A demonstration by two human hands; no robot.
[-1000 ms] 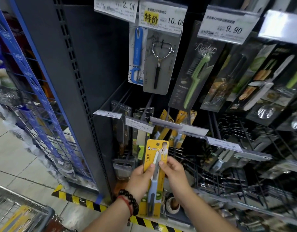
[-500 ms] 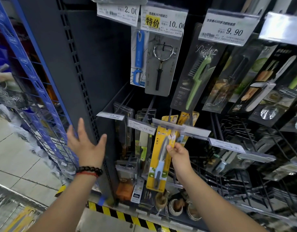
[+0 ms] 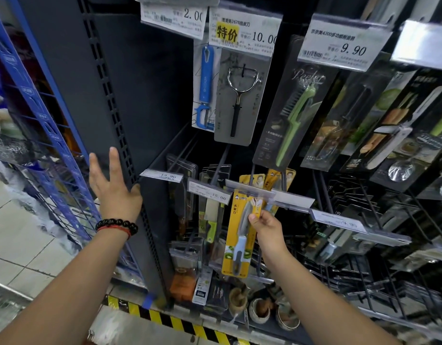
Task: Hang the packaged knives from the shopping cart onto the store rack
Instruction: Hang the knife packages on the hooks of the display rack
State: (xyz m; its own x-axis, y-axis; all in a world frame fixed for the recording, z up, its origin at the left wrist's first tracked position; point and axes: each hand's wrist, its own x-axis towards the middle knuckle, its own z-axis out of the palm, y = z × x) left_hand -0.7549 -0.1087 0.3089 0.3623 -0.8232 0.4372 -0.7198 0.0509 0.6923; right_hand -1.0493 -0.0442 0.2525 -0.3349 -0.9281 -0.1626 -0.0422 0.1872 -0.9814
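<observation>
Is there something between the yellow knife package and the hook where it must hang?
The clear price-tag holder at the hook's front end crosses over the top of the yellow knife package, which the right hand pinches. Whether the package is already on the hook cannot be seen.

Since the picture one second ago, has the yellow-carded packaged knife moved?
Yes. The yellow-carded packaged knife has moved up and rightward, its top now reaching the clear price-tag strip.

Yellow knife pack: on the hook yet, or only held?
Cannot tell. The yellow knife pack hangs upright, its top hidden behind the label strip; the right hand pinches it.
</observation>
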